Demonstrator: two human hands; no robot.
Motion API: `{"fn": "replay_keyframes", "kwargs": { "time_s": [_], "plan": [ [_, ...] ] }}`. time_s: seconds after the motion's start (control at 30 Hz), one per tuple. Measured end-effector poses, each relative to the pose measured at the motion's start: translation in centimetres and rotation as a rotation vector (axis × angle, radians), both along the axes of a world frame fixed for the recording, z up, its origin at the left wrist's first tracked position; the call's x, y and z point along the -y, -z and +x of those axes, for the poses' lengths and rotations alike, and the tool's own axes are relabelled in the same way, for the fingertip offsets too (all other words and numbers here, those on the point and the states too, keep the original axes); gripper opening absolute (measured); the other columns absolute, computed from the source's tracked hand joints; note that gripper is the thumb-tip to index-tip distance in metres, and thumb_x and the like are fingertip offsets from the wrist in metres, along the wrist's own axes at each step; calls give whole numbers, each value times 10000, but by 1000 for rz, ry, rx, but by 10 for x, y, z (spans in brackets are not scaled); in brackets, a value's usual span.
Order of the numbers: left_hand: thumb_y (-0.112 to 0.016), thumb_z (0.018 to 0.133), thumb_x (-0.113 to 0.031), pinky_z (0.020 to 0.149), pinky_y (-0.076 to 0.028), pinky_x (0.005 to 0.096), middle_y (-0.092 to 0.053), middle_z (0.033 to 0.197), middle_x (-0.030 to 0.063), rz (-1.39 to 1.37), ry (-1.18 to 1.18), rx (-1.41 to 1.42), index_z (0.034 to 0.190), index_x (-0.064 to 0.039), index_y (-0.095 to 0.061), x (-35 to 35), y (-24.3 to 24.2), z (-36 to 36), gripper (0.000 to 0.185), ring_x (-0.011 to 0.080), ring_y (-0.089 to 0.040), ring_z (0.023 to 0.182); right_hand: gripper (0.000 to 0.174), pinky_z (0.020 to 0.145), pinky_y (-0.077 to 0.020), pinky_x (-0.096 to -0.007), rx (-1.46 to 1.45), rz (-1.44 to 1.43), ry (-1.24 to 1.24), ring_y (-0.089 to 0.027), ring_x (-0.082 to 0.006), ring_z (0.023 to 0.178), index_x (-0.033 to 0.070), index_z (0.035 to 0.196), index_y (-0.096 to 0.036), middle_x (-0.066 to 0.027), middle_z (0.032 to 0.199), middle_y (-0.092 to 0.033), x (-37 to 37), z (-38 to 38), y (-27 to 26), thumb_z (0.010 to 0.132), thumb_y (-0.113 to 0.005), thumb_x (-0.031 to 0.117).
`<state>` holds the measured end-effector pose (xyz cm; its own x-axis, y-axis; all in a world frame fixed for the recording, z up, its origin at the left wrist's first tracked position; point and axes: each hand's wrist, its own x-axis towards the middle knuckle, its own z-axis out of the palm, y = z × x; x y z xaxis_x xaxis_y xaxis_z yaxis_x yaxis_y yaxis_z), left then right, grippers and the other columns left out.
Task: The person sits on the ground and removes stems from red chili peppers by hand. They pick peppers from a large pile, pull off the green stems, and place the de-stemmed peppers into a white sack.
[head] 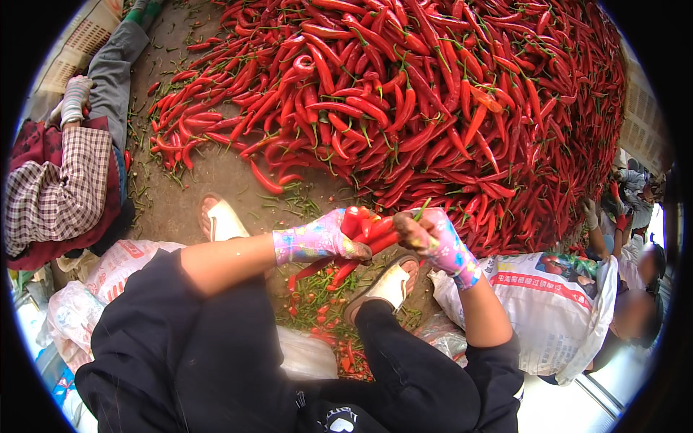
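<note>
My left hand, in a pink flowered glove, is closed around a small bunch of red chili peppers. Some of their tips hang below the palm. Beside it, my right hand, gloved the same way, has its stained fingertips pinched at the end of the bunch. A green pepper stem sticks up from those fingers. Just beyond both hands rises a large heap of red chili peppers, most with green stems. Between my feet, green stems and red pepper pieces litter the ground.
A printed white woven sack stands at my right, and more plastic sacks lie at my left. A person in a checked sleeve sits on the left. Other people are at the right edge. My sandals flank the scraps.
</note>
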<state>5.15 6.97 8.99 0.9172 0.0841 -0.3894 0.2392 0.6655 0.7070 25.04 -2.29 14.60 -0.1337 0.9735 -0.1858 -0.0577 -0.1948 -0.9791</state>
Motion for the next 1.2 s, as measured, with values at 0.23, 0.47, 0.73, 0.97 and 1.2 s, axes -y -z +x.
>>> {"fn": "replay_keyframes", "kwargs": {
  "time_s": [0.23, 0.47, 0.73, 0.97, 1.2],
  "plan": [
    [-730, 693, -90, 650, -456, 257, -554, 872, 16, -18, 62, -53, 876, -68, -507, -5, 3, -5, 290, 103, -538, 779, 310, 496, -386, -256, 179, -443, 63, -511, -109, 540, 7, 870, -572, -88, 722, -565, 4, 5, -14, 871, -580, 317],
    [-687, 690, -199, 636, -477, 282, -607, 793, 49, 230, 472, -19, 1069, -52, -529, -14, -8, 1, 436, 128, -561, 682, 285, 532, -404, -339, 567, -28, -344, -509, -199, 559, 25, 784, -600, -94, 606, -505, -5, -6, -19, 830, -639, 304],
    [-662, 737, -57, 870, -446, 284, -557, 1104, 57, 55, 385, 155, 1242, -37, -483, -6, 8, -6, 537, 136, -524, 1005, 160, 490, -290, -185, -735, -626, -115, -385, -31, 572, 59, 819, -542, 51, 656, -428, 5, -8, -6, 872, -616, 190],
    [-689, 753, -136, 645, -497, 281, -611, 871, 38, 323, 306, 69, 1078, -59, -555, -18, -9, -9, 360, 118, -588, 730, 237, 575, -391, -234, 239, -78, 44, -485, -90, 680, 21, 931, -565, -16, 785, -521, 7, -22, -13, 831, -659, 214],
    [-701, 688, -38, 681, -499, 281, -571, 840, 52, -217, 47, 70, 899, -64, -522, -27, 11, -22, 278, 170, -588, 854, 441, 800, -466, -378, 600, -46, -592, -565, -316, 951, 47, 1022, -603, -121, 1014, -586, 17, -22, -35, 685, -747, 293]
  ]
}}
